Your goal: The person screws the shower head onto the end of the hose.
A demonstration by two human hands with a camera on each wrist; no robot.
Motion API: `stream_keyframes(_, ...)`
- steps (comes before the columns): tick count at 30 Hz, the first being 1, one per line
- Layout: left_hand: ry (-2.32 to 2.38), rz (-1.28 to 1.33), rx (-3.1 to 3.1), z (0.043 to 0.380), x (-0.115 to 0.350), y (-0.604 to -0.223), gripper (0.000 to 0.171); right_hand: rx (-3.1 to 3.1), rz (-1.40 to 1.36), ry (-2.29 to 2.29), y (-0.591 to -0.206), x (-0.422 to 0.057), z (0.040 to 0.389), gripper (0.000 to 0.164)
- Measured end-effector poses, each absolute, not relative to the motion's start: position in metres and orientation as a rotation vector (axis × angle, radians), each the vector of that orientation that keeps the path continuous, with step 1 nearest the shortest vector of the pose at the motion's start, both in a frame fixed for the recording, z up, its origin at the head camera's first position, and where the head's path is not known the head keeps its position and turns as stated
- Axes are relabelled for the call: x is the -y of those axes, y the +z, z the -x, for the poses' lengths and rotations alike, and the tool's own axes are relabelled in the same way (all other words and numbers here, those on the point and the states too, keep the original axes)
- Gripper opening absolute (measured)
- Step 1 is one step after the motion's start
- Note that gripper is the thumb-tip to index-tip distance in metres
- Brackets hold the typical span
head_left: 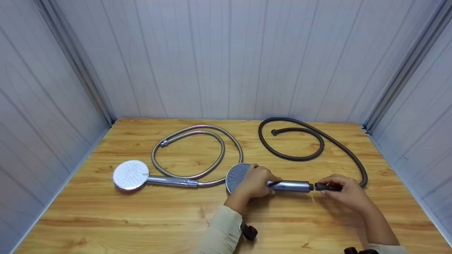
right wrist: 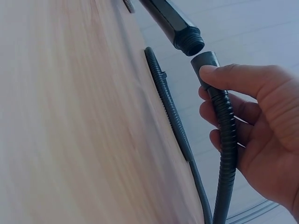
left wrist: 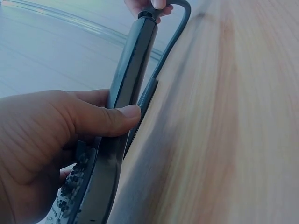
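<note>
My left hand (head_left: 256, 181) grips a dark grey shower head (head_left: 290, 186) where its handle meets the round face. The handle points right, and its threaded end (right wrist: 190, 43) shows bare in the right wrist view. Between thumb and fingers, my right hand (head_left: 348, 192) pinches the end fitting (right wrist: 205, 60) of a black shower hose (right wrist: 226, 140). The fitting faces the thread with a small gap; the two are apart. In the left wrist view the left thumb (left wrist: 112, 119) lies across the handle.
On the wooden table (head_left: 159, 222), a chrome shower head (head_left: 131, 175) lies at the left, joined to a coiled silver hose (head_left: 222, 148). The black hose loops at the back right, its other end fitting (head_left: 274, 132) loose. Pale panel walls (head_left: 226, 60) enclose the table.
</note>
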State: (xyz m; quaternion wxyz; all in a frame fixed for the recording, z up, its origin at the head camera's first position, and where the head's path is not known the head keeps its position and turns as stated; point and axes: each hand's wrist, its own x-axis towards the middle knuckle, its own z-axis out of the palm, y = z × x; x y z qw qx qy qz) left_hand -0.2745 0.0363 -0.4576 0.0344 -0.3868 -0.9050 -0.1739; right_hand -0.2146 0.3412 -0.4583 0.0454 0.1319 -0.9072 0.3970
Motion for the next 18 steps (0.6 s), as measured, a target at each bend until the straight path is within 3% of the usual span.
stream_keyframes(18, -0.578, 1.160, 2.795, 0.2763, -0.0371, -0.4603, 0.046, 2.727, -0.428, 1.171, -0.4567, -0.3339, 0.2137, 0.026)
